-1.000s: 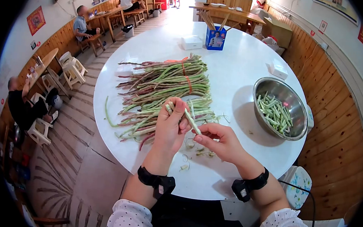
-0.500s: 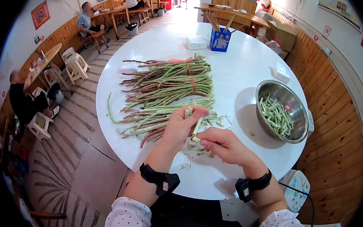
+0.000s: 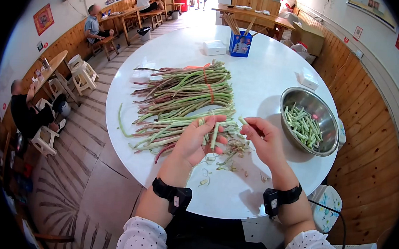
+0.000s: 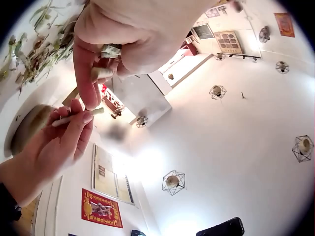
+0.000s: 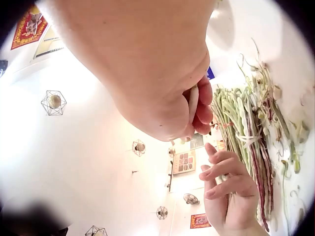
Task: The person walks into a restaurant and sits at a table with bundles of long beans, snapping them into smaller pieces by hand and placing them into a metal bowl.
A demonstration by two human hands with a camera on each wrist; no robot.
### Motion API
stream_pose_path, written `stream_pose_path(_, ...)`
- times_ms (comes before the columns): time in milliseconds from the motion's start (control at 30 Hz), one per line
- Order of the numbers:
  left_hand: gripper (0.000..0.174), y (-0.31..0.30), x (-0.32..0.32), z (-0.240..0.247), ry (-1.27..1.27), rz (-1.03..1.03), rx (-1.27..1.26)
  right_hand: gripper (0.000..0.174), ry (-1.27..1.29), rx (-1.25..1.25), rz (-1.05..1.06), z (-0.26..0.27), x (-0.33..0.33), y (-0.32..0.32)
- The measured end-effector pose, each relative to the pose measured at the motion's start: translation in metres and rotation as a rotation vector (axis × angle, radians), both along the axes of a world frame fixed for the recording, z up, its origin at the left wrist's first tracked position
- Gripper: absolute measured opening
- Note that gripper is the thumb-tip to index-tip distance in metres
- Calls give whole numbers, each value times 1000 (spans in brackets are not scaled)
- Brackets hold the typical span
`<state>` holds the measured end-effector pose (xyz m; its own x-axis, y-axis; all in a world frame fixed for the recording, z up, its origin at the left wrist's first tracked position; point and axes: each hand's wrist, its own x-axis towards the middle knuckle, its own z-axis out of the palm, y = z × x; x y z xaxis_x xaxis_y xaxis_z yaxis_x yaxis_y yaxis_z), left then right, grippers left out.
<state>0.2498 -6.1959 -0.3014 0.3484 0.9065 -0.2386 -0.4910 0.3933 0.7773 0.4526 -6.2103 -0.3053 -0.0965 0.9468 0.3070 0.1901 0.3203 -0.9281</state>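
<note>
My left hand (image 3: 194,140) holds pieces of long bean (image 3: 214,135) between thumb and fingers, over the near edge of the long bean bundles (image 3: 183,89). Their pale cut ends (image 4: 111,51) poke out beside the thumb in the left wrist view. To its right, my right hand (image 3: 268,142) pinches a short bean piece (image 3: 242,121) between thumb and fingertips, apart from the left hand. Purple and green bundles tied with orange bands lie on the table. A steel bowl (image 3: 324,115) at the right contains many short bean pieces (image 3: 301,126).
Peeled strings and bean scraps (image 3: 237,149) litter the white round table (image 3: 257,82) below the hands. Farther back stand a blue chopstick box (image 3: 240,45) and white tissue packs (image 3: 214,48). Stools and seated people are at the left; a patterned stool (image 3: 327,207) sits by the right edge.
Earlier both hands met at one bean; now a short piece is in the right hand, which has moved right and away. Left-hand fingers have spread somewhat around the remaining pieces.
</note>
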Motion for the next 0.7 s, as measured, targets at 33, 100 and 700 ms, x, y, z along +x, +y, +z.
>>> stream_pose_path(33, 32, 2, 0, -3, -49, -43, 2, 17, 21, -18, 13, -1, -2, -1)
stream_pose_path(100, 32, 6, -3, -14, -146, -127, 7, 19, 65, -54, 44, -3, -6, -2)
stream_pose_path(700, 15, 2, 2, -16, 10, 92, 200, 17, 98, -98, 6, -12, -4, 1)
